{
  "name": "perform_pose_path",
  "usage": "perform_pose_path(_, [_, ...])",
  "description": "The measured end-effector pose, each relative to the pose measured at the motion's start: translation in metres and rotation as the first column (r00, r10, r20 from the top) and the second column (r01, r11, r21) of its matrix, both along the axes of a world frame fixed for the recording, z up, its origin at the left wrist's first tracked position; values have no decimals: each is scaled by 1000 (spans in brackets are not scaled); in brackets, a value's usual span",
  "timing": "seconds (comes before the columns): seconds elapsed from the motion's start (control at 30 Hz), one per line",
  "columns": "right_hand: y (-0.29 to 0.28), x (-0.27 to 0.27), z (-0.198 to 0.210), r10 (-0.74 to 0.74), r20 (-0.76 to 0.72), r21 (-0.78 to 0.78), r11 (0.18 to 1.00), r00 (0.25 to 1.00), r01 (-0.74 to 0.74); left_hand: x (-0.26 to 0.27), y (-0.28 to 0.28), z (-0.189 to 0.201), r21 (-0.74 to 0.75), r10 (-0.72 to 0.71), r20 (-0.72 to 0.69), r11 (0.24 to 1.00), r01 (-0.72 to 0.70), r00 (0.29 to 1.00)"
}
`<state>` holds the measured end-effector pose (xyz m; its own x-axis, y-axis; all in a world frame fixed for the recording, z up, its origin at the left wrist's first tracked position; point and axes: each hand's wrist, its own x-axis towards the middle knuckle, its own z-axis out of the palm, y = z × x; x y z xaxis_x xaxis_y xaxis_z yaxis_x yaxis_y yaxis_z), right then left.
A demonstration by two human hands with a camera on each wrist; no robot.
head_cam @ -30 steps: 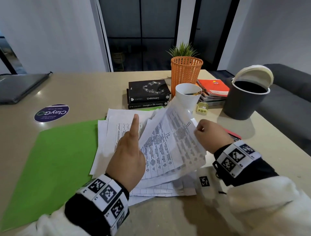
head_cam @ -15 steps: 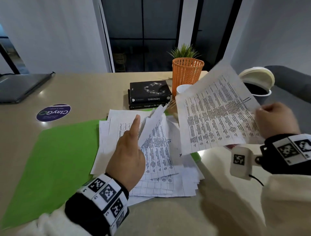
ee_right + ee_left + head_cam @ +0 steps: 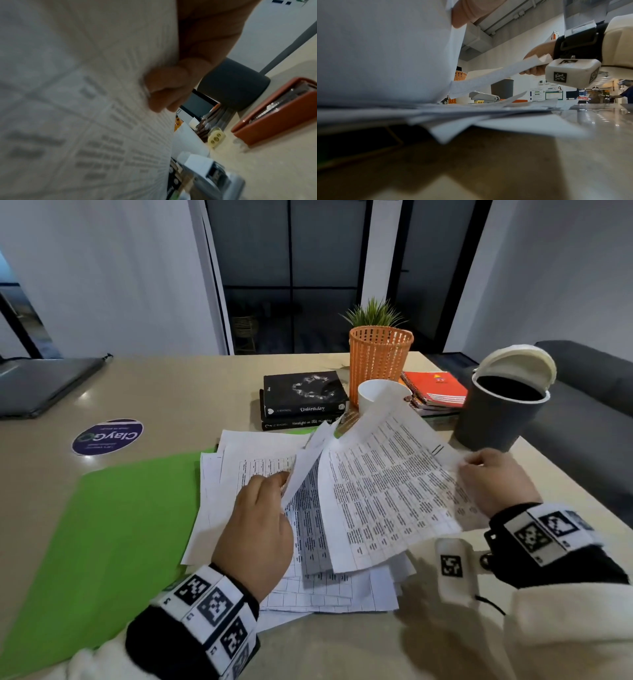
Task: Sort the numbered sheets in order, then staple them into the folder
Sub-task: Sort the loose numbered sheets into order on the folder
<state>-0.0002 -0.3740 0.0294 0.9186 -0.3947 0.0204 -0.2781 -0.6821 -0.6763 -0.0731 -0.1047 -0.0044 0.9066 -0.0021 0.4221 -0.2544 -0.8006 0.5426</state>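
Note:
A loose pile of printed sheets (image 3: 246, 470) lies on the table, partly over an open green folder (image 3: 120, 525). My left hand (image 3: 274, 484) rests on the pile and holds up the lifted edge of a sheet (image 3: 305, 470) between thumb and bent index finger. My right hand (image 3: 474, 465) pinches the far right corner of a single sheet (image 3: 387, 491) with "11" handwritten near that corner; it hangs tilted just above the pile's right half. A grey stapler (image 3: 483, 96) and a red-orange stapler (image 3: 274, 112) lie to the right, both hidden in the head view.
Behind the pile stand two black books (image 3: 305, 398), a white cup (image 3: 380, 397), an orange basket (image 3: 380, 361) and spiral notebooks (image 3: 435, 388). A dark bin (image 3: 500, 412) with a swing lid stands at the right edge. A closed laptop (image 3: 44, 385) and a round sticker (image 3: 107, 437) are far left.
My right hand pulled one sheet out of the pile, raised it to the right, then brought it down and left over the pile. My left index finger has bent onto the lifted sheet.

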Motion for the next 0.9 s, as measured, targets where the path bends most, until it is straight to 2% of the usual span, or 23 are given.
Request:
perform_pose_path(0.23, [-1,5,-20,-8,-114,-56,998,994,1,4,1,-5,-42,41,87,998,-38,995])
perform_pose_path(0.33, [-10,-1,-19,-46,-134,-95,995,990,33,6,3,-8,-14,25,192,1000,-23,981])
perform_pose_path(0.47, [-13,-7,-15,-47,-149,-89,995,988,34,7,4,-12,-39,34,217,999,-26,976])
perform_pose_path(0.73, [23,0,-15,28,-114,123,992,993,-14,7,5,-13,4,15,224,1000,-16,974])
perform_pose_path(0.9, [59,7,-14,226,-160,217,958,961,-189,6,5,-11,32,3,200,999,-10,980])
